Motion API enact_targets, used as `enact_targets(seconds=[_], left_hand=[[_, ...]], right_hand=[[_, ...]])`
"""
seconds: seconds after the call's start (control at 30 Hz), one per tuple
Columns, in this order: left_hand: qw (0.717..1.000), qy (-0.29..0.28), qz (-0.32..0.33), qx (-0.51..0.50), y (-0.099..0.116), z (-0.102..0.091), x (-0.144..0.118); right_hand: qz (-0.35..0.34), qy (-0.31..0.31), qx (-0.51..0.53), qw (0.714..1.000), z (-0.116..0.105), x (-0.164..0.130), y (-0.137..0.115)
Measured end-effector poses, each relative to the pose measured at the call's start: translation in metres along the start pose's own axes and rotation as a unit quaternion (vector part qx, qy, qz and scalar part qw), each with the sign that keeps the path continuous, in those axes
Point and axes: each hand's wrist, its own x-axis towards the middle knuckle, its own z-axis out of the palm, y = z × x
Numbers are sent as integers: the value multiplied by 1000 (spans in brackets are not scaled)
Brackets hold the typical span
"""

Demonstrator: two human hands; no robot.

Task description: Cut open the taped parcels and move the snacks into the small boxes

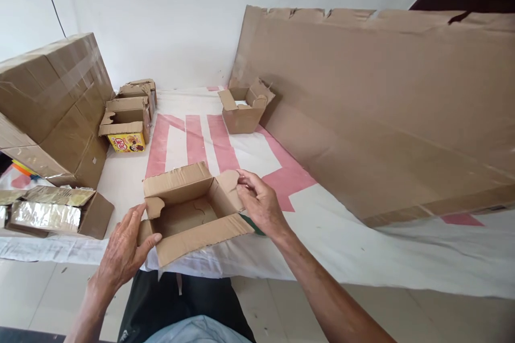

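An unlidded cardboard box lies in front of me near the table's front edge, its flaps folded outward and nothing visible inside. Its left end is gripped by my left hand, thumb over the rim and fingers along the outer side. At the right end, my right hand pinches the short end flap between thumb and fingers. A sliver of green shows under the box by my right hand; I cannot tell what it belongs to.
A large cardboard sheet leans along the right side. Beside it stands a small opened box. Several small boxes line up at the left, by a big taped carton. Foil-lined boxes sit front left. A white-and-pink cloth covers the table.
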Motion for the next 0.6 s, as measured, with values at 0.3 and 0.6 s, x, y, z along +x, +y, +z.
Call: enact_targets(seconds=[0.3, 0.6], left_hand=[[990, -24, -49, -131, -10, 6, 1], [978, -94, -169, -79, -28, -30, 75]], right_hand=[[12, -261, 63, 963, -5, -27, 13], [2, -287, 165, 944, 13, -3, -8]])
